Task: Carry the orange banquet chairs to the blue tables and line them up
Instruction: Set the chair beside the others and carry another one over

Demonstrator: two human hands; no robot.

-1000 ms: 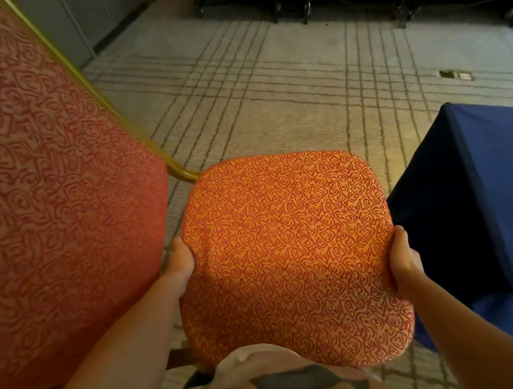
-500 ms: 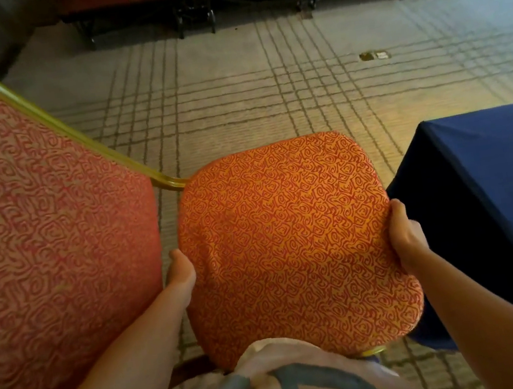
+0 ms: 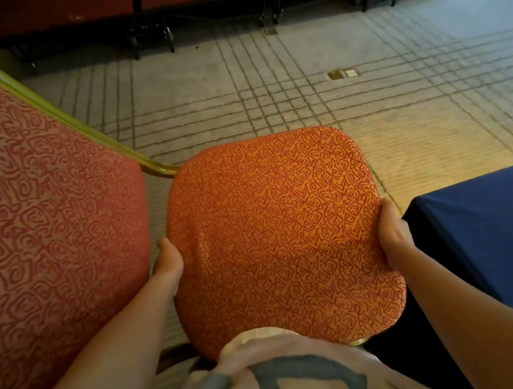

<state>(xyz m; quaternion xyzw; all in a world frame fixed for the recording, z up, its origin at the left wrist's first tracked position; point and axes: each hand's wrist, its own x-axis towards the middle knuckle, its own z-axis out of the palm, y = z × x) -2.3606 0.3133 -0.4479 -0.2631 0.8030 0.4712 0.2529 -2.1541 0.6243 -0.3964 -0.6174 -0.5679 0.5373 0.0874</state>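
Swung further round beside the blue bench [image 3: 500,226], left hand [image 3: 168,259] and right hand [image 3: 392,234] each clamped on the chair [image 3: 281,240] seat's sides, I'm mid-carry; next, I reckon, lower it squarely alongside.

We found no legible text, label, brand or number; the grey print [image 3: 308,365] on the near shirt [image 3: 239,360] remained unreadable.

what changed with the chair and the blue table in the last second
The person has turned while carrying the orange banquet chair. The blue table now sits lower in view, and the floor socket plate has drifted left. Unchanged: the left hand and right hand keep their grip on the seat's side edges.
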